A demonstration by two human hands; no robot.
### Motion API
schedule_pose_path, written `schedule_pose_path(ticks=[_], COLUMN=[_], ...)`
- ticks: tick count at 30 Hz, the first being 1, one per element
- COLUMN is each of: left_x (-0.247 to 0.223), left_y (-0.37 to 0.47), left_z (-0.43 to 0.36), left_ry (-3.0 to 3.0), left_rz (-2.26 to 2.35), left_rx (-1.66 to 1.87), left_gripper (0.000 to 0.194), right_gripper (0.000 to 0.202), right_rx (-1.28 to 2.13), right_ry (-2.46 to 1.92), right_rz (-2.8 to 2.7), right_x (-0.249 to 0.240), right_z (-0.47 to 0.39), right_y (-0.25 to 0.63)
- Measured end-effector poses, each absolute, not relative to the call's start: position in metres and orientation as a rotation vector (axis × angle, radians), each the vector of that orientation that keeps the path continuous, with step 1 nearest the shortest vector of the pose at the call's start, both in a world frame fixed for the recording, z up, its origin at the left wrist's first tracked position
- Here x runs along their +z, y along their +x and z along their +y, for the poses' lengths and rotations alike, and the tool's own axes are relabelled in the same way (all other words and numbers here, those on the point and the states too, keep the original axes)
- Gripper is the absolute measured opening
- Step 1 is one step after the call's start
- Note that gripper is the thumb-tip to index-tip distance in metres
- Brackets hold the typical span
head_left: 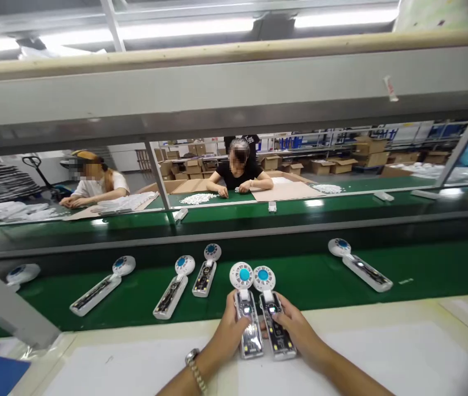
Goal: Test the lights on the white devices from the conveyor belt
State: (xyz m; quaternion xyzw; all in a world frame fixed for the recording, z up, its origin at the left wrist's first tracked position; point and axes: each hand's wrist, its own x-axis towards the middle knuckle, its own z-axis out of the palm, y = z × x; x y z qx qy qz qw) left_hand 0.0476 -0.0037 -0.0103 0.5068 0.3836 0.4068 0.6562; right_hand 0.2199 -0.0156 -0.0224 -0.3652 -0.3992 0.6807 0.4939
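White and clear plastic forms the round-headed, blue-centred handheld device (251, 307) clamped in the left grip (230, 330); just beside it, the right grip (297, 325) is wrapped around its matching twin (275, 334). Both lie over the pale worktop (168, 363), near the green belt (303, 272). The step looks like thumb-pressing; the next move probably calls for steady holding.

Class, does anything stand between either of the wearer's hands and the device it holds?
Nothing visible does: the left hand directly grips the left device, and the right hand directly grips the right device.
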Motion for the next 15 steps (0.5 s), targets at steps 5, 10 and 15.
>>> schedule_pose_path(ticks=[5,10,15], left_x=[-0.0043,-0.0019,-0.0032], left_y=[0.0489,0.0491,0.0487], left_z=[-0.004,-0.0037,-0.0033], left_ry=[1.138,1.12,1.109], left_rz=[0.851,0.819,0.832], left_rx=[0.966,0.969,0.96], left_gripper=[0.053,0.054,0.053], right_gripper=[0.051,0.044,0.043], right_rx=[1.56,1.536,1.53], right_ry=[-0.873,-0.825,-0.827], right_rz=[-1.11,-1.163,-1.181], right_x=[-0.0213,-0.0173,-0.0138], right_z=[-0.0144,-0.0151,-0.0195], right_y=[0.2219,0.2216,0.2233])
